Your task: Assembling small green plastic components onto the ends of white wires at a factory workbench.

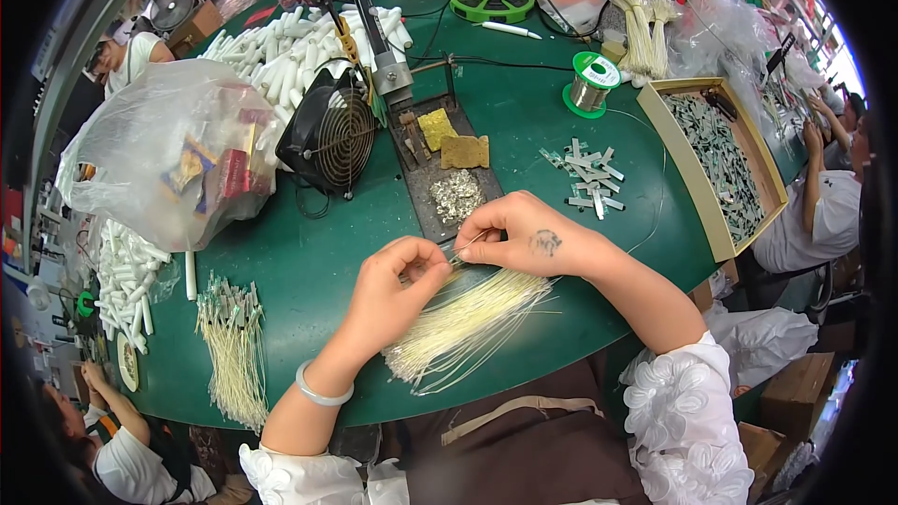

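Note:
My left hand (398, 285) and my right hand (524, 236) meet at the front middle of the table, fingertips almost touching. Both are closed in a pinch, and a thin wire shows between them; its ends are hidden by the fingers. Under and in front of my hands lies a loose bundle of pale yellow wires (468, 325). Just beyond my fingertips is a dark metal plate (417, 189) bearing a heap of silvery solder bits (456, 196), a yellow sponge (436, 129) and a brown sponge (465, 151).
A black fan (332, 136) and a filled plastic bag (178, 154) stand left, near piled white tubes (281, 56). Wires with small strips attached (232, 346) lie front left. Rightward are a solder spool (589, 86), loose small strips (589, 173) and a box (681, 173) of strips. Other people sit nearby.

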A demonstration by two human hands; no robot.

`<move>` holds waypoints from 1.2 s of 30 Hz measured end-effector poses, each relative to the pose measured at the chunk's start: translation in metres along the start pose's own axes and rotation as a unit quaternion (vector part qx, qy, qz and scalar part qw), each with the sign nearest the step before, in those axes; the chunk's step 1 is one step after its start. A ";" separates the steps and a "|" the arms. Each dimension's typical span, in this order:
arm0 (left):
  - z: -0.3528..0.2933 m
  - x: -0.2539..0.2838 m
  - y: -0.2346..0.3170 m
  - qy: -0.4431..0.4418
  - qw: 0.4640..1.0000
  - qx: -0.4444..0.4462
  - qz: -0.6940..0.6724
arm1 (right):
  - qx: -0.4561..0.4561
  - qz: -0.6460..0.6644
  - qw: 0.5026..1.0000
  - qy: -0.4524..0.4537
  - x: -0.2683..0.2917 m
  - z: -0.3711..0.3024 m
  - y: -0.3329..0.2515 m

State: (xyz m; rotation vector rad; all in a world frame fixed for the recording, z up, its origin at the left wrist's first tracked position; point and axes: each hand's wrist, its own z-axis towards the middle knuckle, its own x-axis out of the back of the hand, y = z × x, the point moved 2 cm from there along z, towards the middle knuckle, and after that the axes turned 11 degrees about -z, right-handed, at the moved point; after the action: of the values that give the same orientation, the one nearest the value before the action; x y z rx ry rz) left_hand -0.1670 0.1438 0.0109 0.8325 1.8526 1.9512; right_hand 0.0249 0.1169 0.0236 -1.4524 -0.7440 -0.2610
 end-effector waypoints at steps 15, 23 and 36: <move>-0.004 -0.008 -0.010 0.094 0.975 0.071 -0.189 | 0.007 0.123 0.992 0.005 -0.009 0.003 -0.002; -0.002 -0.007 -0.011 0.102 0.973 0.063 -0.195 | 0.021 0.082 0.996 0.016 -0.008 0.003 -0.003; -0.001 -0.009 -0.011 0.126 0.982 0.024 -0.136 | 0.041 0.084 0.994 0.056 -0.012 0.003 -0.003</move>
State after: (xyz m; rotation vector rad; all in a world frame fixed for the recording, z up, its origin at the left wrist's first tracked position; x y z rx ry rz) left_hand -0.1630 0.1386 -0.0018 0.3296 2.0377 1.9123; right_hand 0.0130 0.1165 0.0186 -1.4008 -0.5313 -0.1782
